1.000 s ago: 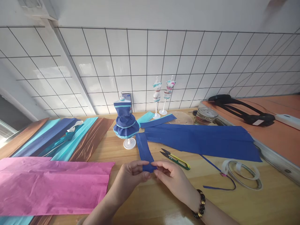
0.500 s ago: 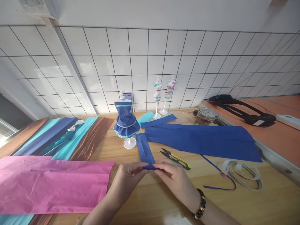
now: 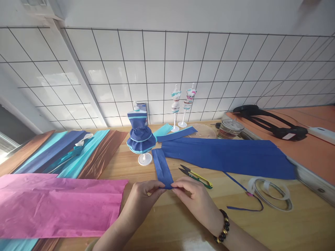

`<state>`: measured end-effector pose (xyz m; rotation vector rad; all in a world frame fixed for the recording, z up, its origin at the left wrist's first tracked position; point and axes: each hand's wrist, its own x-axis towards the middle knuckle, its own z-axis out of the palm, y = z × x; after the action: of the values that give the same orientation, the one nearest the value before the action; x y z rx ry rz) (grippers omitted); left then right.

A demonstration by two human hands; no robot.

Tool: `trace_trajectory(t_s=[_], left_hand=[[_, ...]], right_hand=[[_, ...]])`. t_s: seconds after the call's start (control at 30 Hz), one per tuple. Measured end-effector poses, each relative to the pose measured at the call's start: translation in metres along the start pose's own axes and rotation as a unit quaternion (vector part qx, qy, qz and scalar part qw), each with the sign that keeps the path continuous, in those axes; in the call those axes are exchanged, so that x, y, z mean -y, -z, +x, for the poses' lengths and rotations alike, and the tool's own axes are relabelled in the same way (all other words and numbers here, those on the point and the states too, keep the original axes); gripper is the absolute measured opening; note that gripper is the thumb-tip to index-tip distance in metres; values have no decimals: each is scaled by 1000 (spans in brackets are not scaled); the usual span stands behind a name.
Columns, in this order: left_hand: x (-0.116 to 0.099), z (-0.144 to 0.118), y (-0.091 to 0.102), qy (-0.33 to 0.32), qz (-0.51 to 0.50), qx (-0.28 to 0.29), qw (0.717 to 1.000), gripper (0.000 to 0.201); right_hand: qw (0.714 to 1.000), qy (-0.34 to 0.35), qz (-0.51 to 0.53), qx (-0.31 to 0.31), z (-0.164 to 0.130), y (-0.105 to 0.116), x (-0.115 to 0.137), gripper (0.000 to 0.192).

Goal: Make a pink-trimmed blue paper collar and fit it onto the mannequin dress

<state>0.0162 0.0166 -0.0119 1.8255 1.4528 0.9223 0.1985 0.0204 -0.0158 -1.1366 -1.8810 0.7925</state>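
Observation:
A narrow strip of dark blue paper lies lengthwise on the wooden table, running away from me towards a small mannequin in a blue ruffled dress. My left hand and my right hand both pinch the strip's near end between thumb and fingertips, the two hands almost touching. A beaded bracelet sits on my right wrist. Thread snips with yellow-green handles lie just beyond my right hand.
A large dark blue sheet spreads at centre right. A pink sheet covers the left front, with teal, blue and brown sheets behind it. A tape roll, a glass jar, two small mannequins and a black tool stand right and back.
The strip's near end has been folded tighter and drawn slightly nearer the fingertips; my hands have closed together on it. Nothing else has moved.

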Motion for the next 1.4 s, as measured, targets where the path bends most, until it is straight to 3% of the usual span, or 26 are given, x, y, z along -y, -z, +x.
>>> trace_trajectory(t_s=[0.3, 0.53, 0.63, 0.9, 1.17, 1.4], left_hand=[[4, 2, -3, 46, -104, 6, 994, 8], [6, 3, -4, 88, -204, 33, 975, 11], [9, 4, -4, 104, -233, 41, 966, 14], [6, 4, -1, 128, -273, 61, 951, 15], [7, 5, -1, 115, -261, 56, 957, 13], [7, 4, -2, 125, -261, 35, 957, 12]], right_hand=[[985, -153, 81, 5, 1, -2, 1, 7], [926, -267, 266, 30, 5, -1, 2, 24], [918, -272, 288, 25, 5, 0, 3, 27], [938, -251, 237, 20, 5, 1, 5, 27], [951, -230, 204, 23, 5, 0, 1, 24], [904, -284, 317, 34, 3, 0, -1, 26]])
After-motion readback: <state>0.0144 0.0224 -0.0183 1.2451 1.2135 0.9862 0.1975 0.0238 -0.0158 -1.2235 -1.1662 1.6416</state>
